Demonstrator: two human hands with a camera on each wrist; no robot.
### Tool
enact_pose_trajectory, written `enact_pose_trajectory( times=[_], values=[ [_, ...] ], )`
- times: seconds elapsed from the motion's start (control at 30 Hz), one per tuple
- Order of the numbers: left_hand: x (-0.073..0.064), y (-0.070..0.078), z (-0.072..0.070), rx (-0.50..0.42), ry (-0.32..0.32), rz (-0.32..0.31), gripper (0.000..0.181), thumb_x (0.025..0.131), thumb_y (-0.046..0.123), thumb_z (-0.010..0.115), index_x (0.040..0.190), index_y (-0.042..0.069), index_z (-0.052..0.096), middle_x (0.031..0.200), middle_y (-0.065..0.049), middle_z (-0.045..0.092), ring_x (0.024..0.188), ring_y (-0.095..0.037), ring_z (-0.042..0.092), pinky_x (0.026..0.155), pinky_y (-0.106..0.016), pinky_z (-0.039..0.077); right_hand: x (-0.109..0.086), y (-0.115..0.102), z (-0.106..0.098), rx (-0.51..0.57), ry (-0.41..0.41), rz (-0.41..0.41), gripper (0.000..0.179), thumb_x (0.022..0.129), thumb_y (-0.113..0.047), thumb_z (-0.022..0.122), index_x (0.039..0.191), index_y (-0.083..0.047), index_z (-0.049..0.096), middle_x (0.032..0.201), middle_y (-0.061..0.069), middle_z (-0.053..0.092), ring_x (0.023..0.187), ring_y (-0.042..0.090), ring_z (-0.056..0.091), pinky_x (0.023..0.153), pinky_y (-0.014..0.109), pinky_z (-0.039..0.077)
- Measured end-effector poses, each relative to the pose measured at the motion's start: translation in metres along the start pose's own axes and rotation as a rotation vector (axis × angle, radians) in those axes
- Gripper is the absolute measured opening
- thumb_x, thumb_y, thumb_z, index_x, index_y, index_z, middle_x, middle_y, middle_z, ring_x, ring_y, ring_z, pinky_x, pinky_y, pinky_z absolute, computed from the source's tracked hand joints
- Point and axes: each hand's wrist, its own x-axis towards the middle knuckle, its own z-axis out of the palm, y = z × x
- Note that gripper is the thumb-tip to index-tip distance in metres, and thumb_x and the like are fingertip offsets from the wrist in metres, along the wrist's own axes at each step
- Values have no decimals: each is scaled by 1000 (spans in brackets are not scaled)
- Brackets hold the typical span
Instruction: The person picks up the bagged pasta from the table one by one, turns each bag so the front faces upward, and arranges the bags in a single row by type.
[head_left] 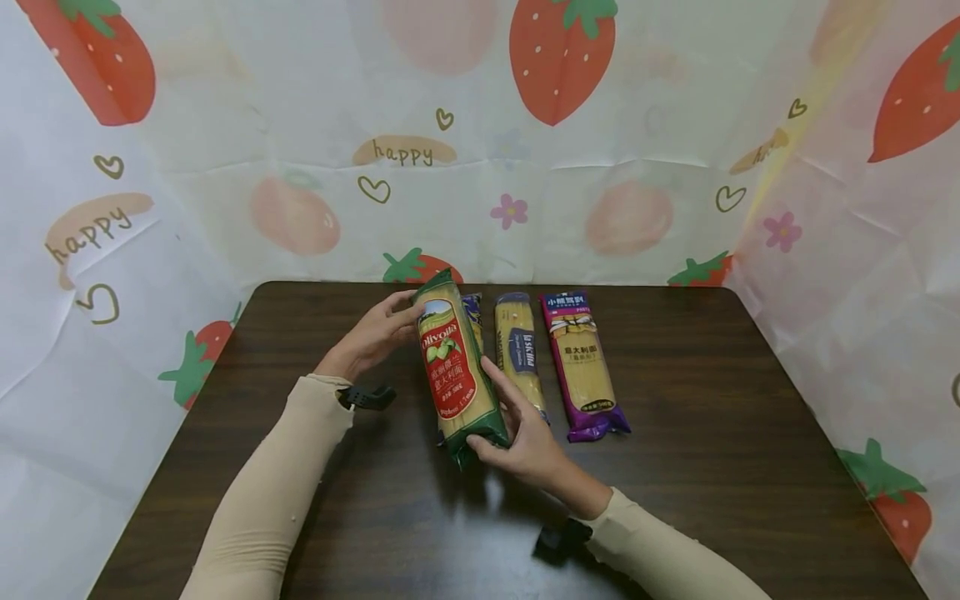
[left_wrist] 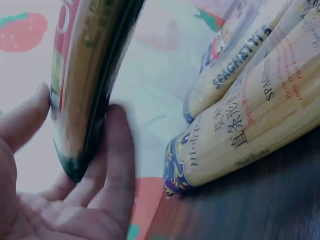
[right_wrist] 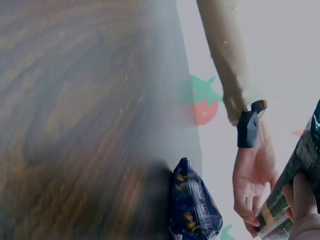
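Observation:
Both hands hold a green-ended packet of spaghetti (head_left: 444, 400) with a red Olivoilà label, raised over the table and tilted. My left hand (head_left: 381, 333) has the far end between thumb and fingers, as the left wrist view shows of the packet (left_wrist: 82, 95). At the near end, my right hand (head_left: 528, 442) grips the other end, thumb on the front and fingers along the side. Beneath it, mostly covered in the head view, lies a blue-ended spaghetti packet (left_wrist: 240, 110). In the right wrist view only its dark blue end (right_wrist: 195, 205) shows.
Right of the held packet, a spaghetti packet with a blue label (head_left: 517, 342) and a purple-ended pasta packet (head_left: 583, 358) lie side by side on the dark wooden table (head_left: 712, 467). A strawberry-print sheet (head_left: 555, 233) stands behind and at both sides.

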Motion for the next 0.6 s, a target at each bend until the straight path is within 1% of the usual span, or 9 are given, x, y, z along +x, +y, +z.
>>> enact_pose_trajectory(
  times=[0.07,0.13,0.23,0.3,0.43,0.53,0.6],
  values=[
    [-2,2,-1,-9,-36,-12,70,114,26,56,171,20,16,150,-22,48,120,-26,69,107,-45,56,0,-1,0,15,16,5,101,93,-1,77,174,-12,17,165,26,35,129,23,63,98,36,61],
    [-4,3,-3,-9,-72,-19,70,115,22,54,172,25,13,148,-23,49,113,-27,73,98,-44,61,1,-2,1,21,20,16,101,94,-3,78,173,-10,16,169,24,32,134,27,60,101,36,60],
    [-7,4,-5,0,-104,-12,73,115,17,52,172,26,8,145,-26,52,110,-28,75,91,-44,64,3,-1,2,17,18,43,100,95,-3,78,173,-8,15,173,21,28,141,35,55,105,36,58],
    [-7,3,-6,19,-93,-3,75,114,15,53,172,25,7,142,-26,55,108,-27,75,88,-42,65,3,-1,3,7,12,75,99,96,-3,78,173,-8,15,175,18,27,143,38,53,106,36,57],
    [-7,-1,-9,45,-29,1,75,113,13,58,171,21,12,136,-25,59,101,-25,77,83,-39,65,2,1,4,-10,-14,145,99,97,-5,79,173,-9,16,172,18,33,140,39,56,104,36,58],
    [-7,-4,-10,66,2,5,74,111,13,61,170,20,17,136,-26,59,100,-24,76,81,-38,64,1,4,5,22,-54,169,100,97,-5,80,173,-7,14,168,23,36,142,41,55,104,36,58],
    [-7,-5,-12,85,7,9,74,110,14,63,170,21,19,138,-28,58,102,-24,75,82,-38,64,0,6,5,49,-88,167,101,97,-4,79,173,-5,13,168,26,35,144,43,52,104,37,58]
  ],
)
